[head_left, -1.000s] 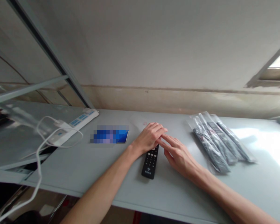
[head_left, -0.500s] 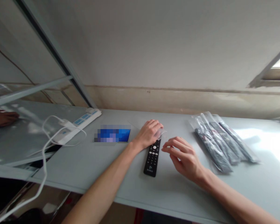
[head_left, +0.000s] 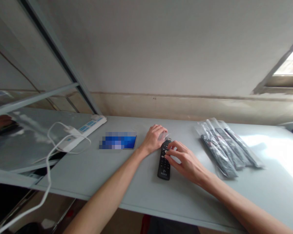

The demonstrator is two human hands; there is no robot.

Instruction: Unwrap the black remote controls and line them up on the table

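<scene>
A black remote control point(head_left: 164, 164) lies lengthwise on the pale grey table point(head_left: 127, 182). My right hand point(head_left: 183, 159) rests on its upper half, the fingers curled over the buttons and gripping it. Just beyond the remote's far end, my left hand point(head_left: 154, 138) is closed in a pinch on a thin clear plastic bag point(head_left: 166, 136) that lies flat on the table. The bag's far part is hard to make out against the table.
Several remotes in clear bags point(head_left: 226, 148) lie to the right. A blurred blue phone point(head_left: 118, 142) lies left of my left hand. A white power strip point(head_left: 84, 129) with a white cable point(head_left: 47, 162) sits at the far left, beside a metal shelf frame point(head_left: 53, 52).
My right hand has come down from hovering beside the remote onto its upper half and turned it slightly. My left hand has kept its pinch on the plastic bag.
</scene>
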